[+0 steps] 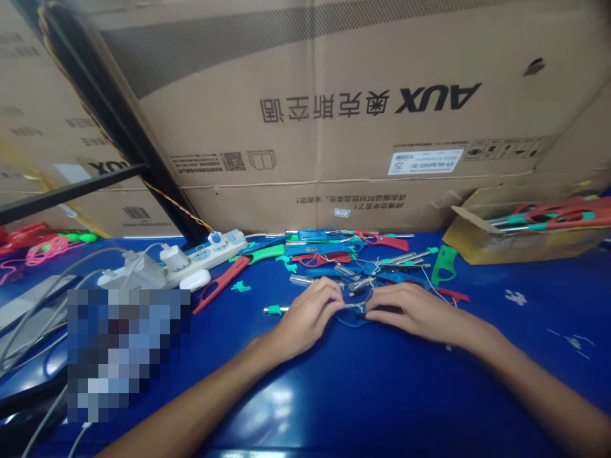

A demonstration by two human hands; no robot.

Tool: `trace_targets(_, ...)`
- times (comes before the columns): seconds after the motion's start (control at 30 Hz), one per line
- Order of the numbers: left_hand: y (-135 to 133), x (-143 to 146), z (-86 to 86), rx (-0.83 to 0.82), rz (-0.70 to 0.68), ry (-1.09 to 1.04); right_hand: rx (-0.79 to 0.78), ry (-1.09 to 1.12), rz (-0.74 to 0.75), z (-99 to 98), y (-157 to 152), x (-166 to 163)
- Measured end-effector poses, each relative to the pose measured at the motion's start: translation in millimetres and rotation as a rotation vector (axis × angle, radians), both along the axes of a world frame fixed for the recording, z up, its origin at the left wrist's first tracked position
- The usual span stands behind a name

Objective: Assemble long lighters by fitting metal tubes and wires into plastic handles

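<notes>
My left hand (312, 315) is closed, its thumb and index finger pinching a thin white wire (353, 306). Facing it, my right hand (405, 310) is closed too, with the fingertips at the wire's other end; what they grip is partly hidden. Just below the fingertips is a translucent blue lighter handle (353, 320). A metal tube with a teal collar (274, 310) sticks out to the left from under my left hand; whether it joins the handle is hidden. Beyond my hands lie several long lighters and parts, among them a red lighter (384, 241) and a green handle (445, 264).
An open carton of red lighters (477, 245) stands at the back right. To the left are a white power strip (205, 259) with plugs, a red handle (222, 283) and cables. Large cardboard boxes (329, 146) wall off the back of the blue table (305, 407). Wire scraps (515, 297) lie right.
</notes>
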State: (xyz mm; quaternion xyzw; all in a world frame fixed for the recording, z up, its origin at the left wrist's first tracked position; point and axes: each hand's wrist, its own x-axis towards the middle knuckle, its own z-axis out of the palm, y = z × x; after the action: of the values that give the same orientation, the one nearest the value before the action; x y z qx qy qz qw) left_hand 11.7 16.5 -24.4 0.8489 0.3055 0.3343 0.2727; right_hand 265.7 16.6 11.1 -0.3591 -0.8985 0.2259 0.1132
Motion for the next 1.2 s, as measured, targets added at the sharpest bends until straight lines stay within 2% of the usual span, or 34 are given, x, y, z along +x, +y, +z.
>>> trace_targets(0.73, -0.9, 0.1, -2.1, 0.03, -0.001, 0.021, -0.119, 0.034, -0.132, -6.5, 1.4, -3.8)
trace_targets(1.2, -1.6, 0.7, -2.3, 0.048, 0.011, 0.045, -0.201, 0.065, -0.167, -7.3, 3.1, -1.2)
